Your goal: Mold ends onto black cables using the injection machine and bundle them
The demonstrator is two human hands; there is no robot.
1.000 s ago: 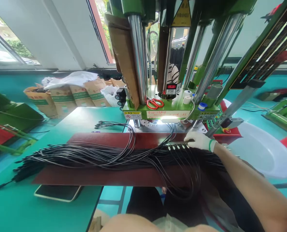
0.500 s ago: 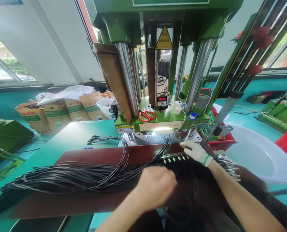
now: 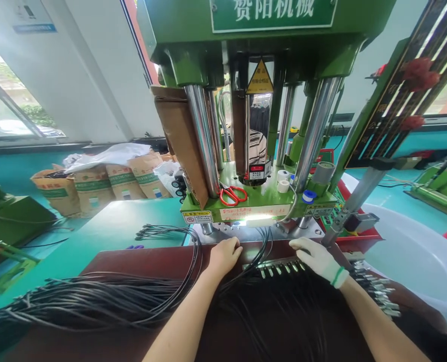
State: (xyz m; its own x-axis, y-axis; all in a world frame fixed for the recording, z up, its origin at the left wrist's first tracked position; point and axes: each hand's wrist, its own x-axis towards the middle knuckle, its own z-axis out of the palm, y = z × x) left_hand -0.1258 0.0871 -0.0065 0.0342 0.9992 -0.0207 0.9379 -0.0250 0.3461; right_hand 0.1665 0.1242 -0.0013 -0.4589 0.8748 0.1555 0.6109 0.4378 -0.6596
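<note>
My bare left hand is at the far edge of the brown board, fingers loosely bent and thumb apart, with nothing visible in it. My right hand, in a white glove with a green cuff, lies beside the right end of a metal strip; its fingers are stretched out and the thumb is apart. Several silver cable ends stick out of the strip toward me. Black cables run from behind it under the green press. A thick bundle of black cables lies at left.
Red-handled scissors and white rolls sit on the press ledge. More metal cable ends lie at right, near a large white tub. Paper sacks stand behind the teal table.
My left hand has moved forward from over the cables near me to the board's far edge. My right hand stays by the strip. The camera view has tilted up slightly.
</note>
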